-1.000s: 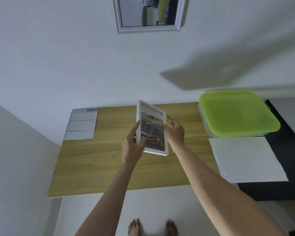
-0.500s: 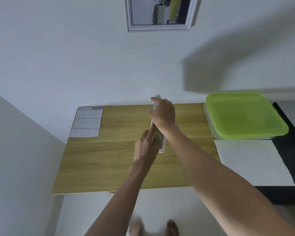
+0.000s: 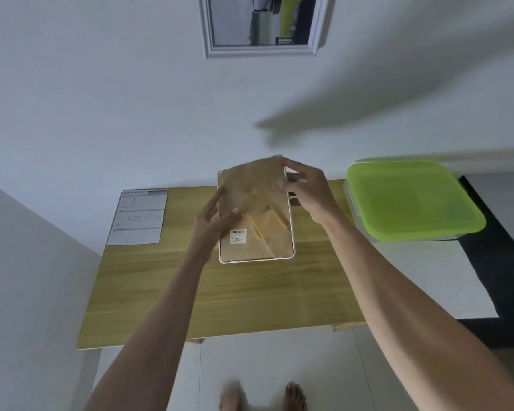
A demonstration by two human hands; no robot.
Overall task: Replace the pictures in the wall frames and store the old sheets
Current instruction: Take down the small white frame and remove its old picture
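Wooden table [image 3: 166, 295] stands against wall; green-lidded container [image 3: 410, 200] at its right end; white picture frame [image 3: 257, 215] held back-side up above table; left hand [image 3: 212, 225] and right hand [image 3: 307, 188] grasp its edges.

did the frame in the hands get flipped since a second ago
Yes. The picture frame showed its photo then; now its brown back faces up over the wooden table.

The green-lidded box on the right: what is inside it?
Cannot tell. The opaque green lid covers the box completely; only a strip of its clear wall shows under the lid's rim, with no contents visible.
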